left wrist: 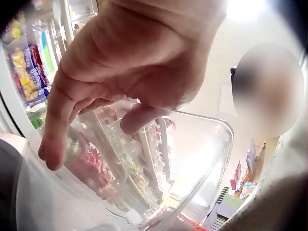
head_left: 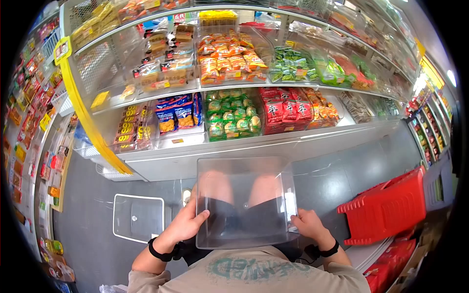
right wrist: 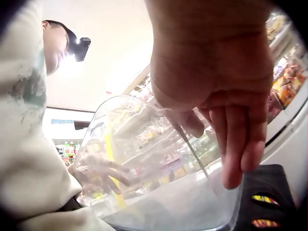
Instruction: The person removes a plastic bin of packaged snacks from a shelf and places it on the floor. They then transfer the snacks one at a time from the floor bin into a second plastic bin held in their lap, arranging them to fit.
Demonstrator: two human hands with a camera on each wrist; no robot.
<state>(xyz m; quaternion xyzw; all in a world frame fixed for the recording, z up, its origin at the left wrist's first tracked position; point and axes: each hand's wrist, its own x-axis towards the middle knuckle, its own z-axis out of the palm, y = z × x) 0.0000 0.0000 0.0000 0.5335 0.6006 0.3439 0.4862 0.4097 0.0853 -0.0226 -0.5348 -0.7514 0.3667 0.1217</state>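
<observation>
Both hands hold a clear plastic bin (head_left: 244,234) at lap height, and the person's bare knees show through it. The left hand (head_left: 188,219) grips its left wall, thumb laid over the rim. On the opposite wall, the right hand (head_left: 309,224) pinches the edge beside a small white label. Seen from the left wrist, the left hand (left wrist: 130,67) has its thumb on one side of the clear wall and fingers on the other. In the right wrist view, the right hand's fingers (right wrist: 233,144) reach down outside the wall.
Ahead stands a shelf unit (head_left: 264,146) with packaged snacks in clear bins. A white-rimmed clear bin (head_left: 139,196) lies on the floor at left. Red plastic stools (head_left: 391,210) are stacked at right. A yellow strip (head_left: 90,117) edges the shelf's left end.
</observation>
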